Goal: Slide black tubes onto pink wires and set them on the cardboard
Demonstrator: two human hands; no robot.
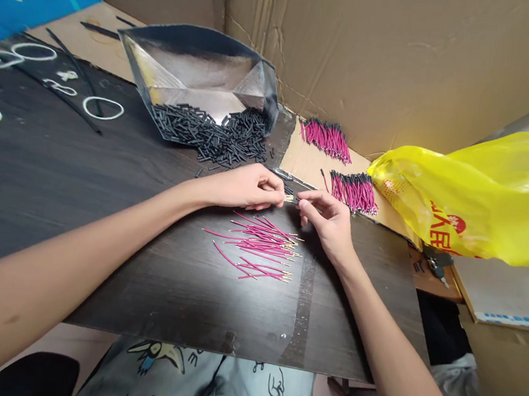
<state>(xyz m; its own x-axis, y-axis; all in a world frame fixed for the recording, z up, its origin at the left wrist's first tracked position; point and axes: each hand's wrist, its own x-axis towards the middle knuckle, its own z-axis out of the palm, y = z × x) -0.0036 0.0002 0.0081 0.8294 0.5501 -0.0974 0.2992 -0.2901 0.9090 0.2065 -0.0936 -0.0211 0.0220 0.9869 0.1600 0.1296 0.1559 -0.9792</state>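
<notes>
My left hand (pixel 263 188) is closed around a few short wires, and their gold pin ends (pixel 289 198) poke out toward the right. Facing it, my right hand (pixel 329 219) pinches a small black tube (pixel 296 200) between thumb and fingertips, close by those pins. Whether the tube touches a pin is too small to tell. Below both hands lie several loose magenta wires (pixel 263 246) with gold ends pointing right. Just behind the left hand, an open foil bag (pixel 198 71) spills a heap of short black tubes (pixel 224 132) onto the dark table (pixel 161 288).
Two bundles of black-capped magenta wires, a back one (pixel 327 140) and a front one (pixel 354 193), rest on a cardboard strip (pixel 301 154). A yellow plastic bag (pixel 477 192) lies at right. White rings (pixel 102 108) and long black tubes (pixel 80 72) are at left. Cardboard (pixel 359 55) walls the back.
</notes>
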